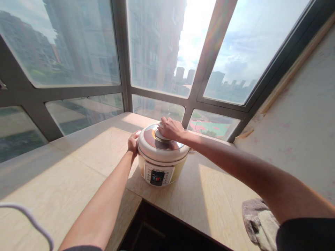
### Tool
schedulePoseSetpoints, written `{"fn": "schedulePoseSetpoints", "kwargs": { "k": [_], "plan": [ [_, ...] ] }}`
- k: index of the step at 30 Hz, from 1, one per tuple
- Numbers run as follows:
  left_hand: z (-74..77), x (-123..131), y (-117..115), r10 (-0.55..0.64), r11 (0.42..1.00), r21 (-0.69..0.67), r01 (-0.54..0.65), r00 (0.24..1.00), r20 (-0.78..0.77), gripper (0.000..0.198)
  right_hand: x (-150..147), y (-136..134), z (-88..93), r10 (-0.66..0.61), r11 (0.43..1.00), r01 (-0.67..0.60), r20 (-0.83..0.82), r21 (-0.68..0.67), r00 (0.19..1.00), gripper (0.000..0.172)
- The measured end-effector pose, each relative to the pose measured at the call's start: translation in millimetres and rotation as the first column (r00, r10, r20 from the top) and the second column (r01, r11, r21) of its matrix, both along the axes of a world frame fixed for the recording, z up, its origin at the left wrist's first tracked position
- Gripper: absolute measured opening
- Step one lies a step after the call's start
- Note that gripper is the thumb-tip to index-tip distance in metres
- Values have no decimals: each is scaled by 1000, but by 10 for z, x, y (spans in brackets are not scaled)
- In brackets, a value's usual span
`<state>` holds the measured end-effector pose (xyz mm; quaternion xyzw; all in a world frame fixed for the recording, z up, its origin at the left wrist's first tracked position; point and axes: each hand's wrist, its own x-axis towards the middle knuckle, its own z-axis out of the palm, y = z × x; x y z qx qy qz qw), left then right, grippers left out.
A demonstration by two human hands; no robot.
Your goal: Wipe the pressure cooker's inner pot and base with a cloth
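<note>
A round cream electric cooker (179, 170) with a front control panel (157, 175) stands on the stone counter, and its display is lit. Its shiny lid (149, 139) sits on top. My right hand (170, 129) is closed around the knob at the centre of the lid. At the cooker's left side, my left hand (133, 143) has its fingers wrapped round the side handle. Part of the right side handle (192, 151) shows below my right forearm.
Windows with dark frames (157, 93) rise behind the counter (91, 157). A crumpled cloth (259, 223) lies at the right. A pale cable (31, 218) curves at lower left. The counter edge drops to a dark recess (167, 232) in front.
</note>
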<state>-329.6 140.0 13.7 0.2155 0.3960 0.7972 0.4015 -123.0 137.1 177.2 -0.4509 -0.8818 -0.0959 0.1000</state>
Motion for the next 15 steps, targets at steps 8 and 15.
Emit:
{"fn": "schedulePoseSetpoints", "kwargs": {
  "k": [8,15],
  "plan": [
    [110,67,-81,-69,997,39,69,998,1,22,160,159,101,10,952,-98,-293,-288,956,75],
    [190,114,-115,-82,996,45,81,997,6,28,891,504,-17,-343,886,177,-349,-428,872,60]
  ]
}}
